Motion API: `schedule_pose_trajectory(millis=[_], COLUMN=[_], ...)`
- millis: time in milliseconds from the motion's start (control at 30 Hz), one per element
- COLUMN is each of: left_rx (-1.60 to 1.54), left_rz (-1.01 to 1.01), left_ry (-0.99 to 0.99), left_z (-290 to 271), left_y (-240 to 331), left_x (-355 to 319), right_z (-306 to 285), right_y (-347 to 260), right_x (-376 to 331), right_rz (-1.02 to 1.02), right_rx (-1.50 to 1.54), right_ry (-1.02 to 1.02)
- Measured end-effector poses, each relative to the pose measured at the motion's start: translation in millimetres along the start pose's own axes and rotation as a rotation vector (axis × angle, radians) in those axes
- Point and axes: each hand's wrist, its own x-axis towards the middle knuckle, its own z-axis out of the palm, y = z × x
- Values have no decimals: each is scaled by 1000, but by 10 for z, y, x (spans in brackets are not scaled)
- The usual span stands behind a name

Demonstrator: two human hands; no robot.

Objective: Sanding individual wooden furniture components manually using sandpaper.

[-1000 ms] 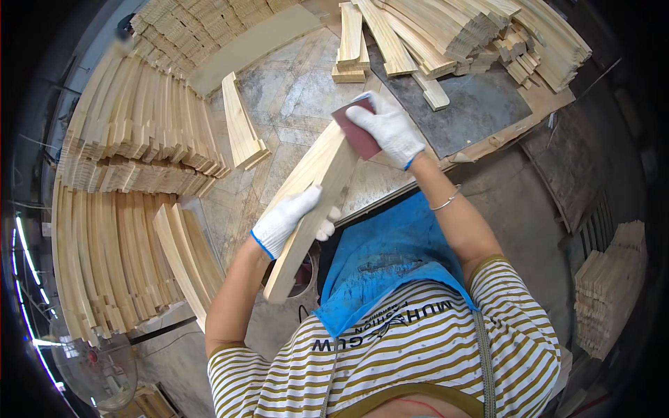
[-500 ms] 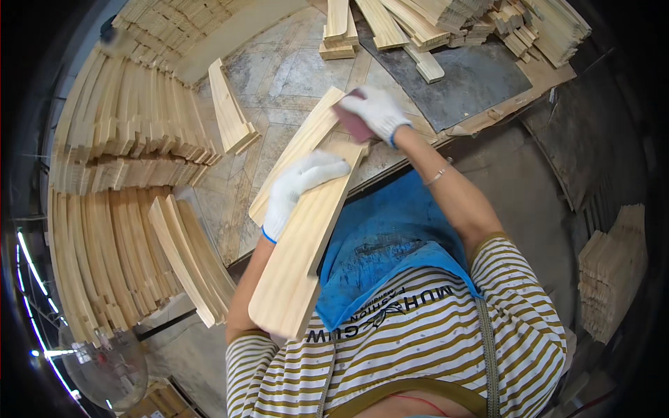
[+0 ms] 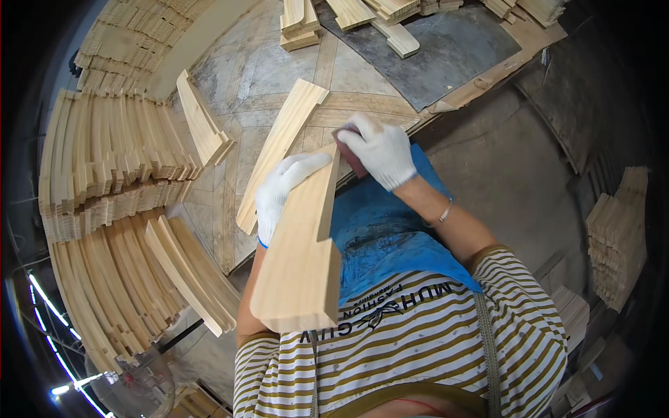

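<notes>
My left hand (image 3: 282, 191), in a white glove, grips a long pale wooden piece (image 3: 303, 258) with a notched edge, tilted up toward me over my blue apron (image 3: 380, 237). My right hand (image 3: 380, 150), also gloved, presses a dark reddish sanding block (image 3: 348, 150) against the upper end of that piece. Under my hands a second pale wooden strip (image 3: 279, 150) lies on the worktable (image 3: 258, 76).
Stacks of curved wooden pieces (image 3: 104, 167) fill the left side, with more leaning lower left (image 3: 188, 275). Loose blocks (image 3: 300, 24) and a dark mat (image 3: 446, 49) lie at the table's far side. Another wood stack (image 3: 617, 237) stands at right.
The wooden piece has been drawn closer to my body and tilted steeper. My right hand with the sanding block has slid along it toward me.
</notes>
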Motion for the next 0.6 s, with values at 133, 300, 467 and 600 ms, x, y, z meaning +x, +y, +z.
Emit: schedule_pose_trajectory(millis=[133, 300, 467, 600], left_rx=[121, 160, 269, 171], left_rz=[-87, 13, 39, -154], left_ry=[-32, 26, 22, 21], left_z=[-33, -35, -17, -6], left_y=[45, -27, -129, -129], left_x=[25, 90, 150, 221], right_z=[-105, -107, -13, -154], right_y=[85, -43, -7, 122], right_x=[-274, 100, 114, -254], right_rz=[-64, -119, -209, 58], right_rx=[-92, -99, -205, -22], right_ry=[-29, 55, 38, -120])
